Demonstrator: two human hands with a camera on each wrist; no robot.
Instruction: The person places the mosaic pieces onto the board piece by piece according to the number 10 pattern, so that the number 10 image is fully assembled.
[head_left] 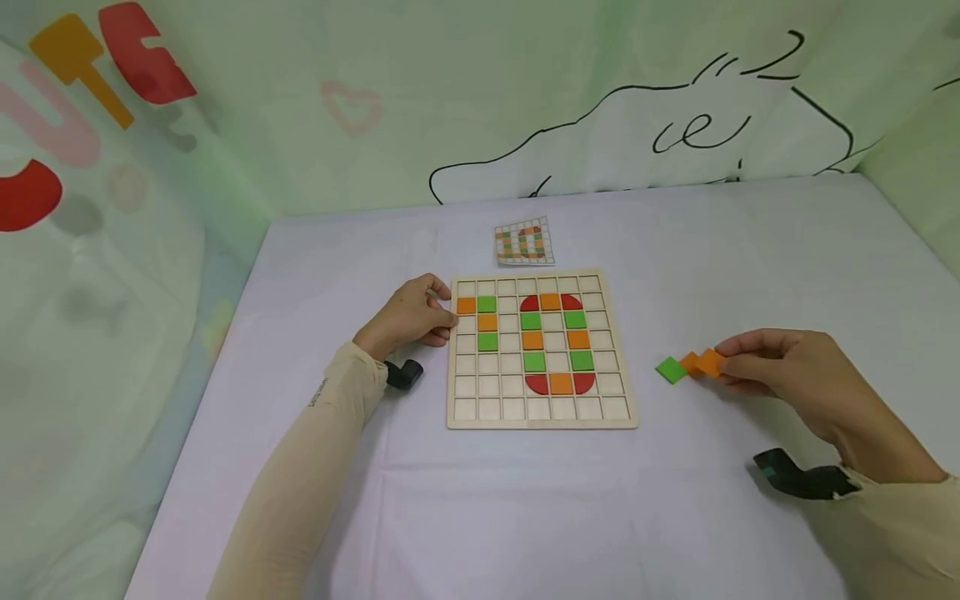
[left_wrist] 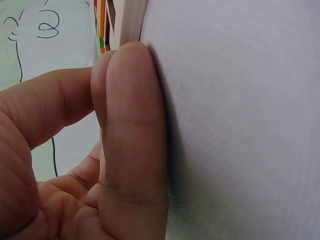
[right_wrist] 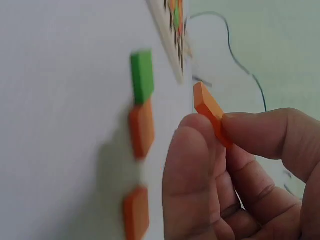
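Observation:
A wooden grid board [head_left: 512,410] lies on the table, with orange and green square tiles and red rounded tiles in some cells. My left hand [head_left: 416,310] is at its left side and grips the edge; in the left wrist view, the fingertips [left_wrist: 131,55] meet the board's side. To the right of the board, my right hand [head_left: 787,367] pinches an orange square tile [right_wrist: 210,107] between thumb and fingers, raised off the table. Below it on the table lie a green tile [head_left: 671,370] and an orange tile [right_wrist: 142,129], with another orange tile [right_wrist: 136,214] nearer the wrist.
A small printed card [head_left: 523,242] showing a coloured grid pattern lies just behind the board. White cloth covers the table [head_left: 510,517]. A green curtain with drawings [head_left: 375,92] hangs behind it. Black wrist devices [head_left: 802,477] protrude from both sleeves.

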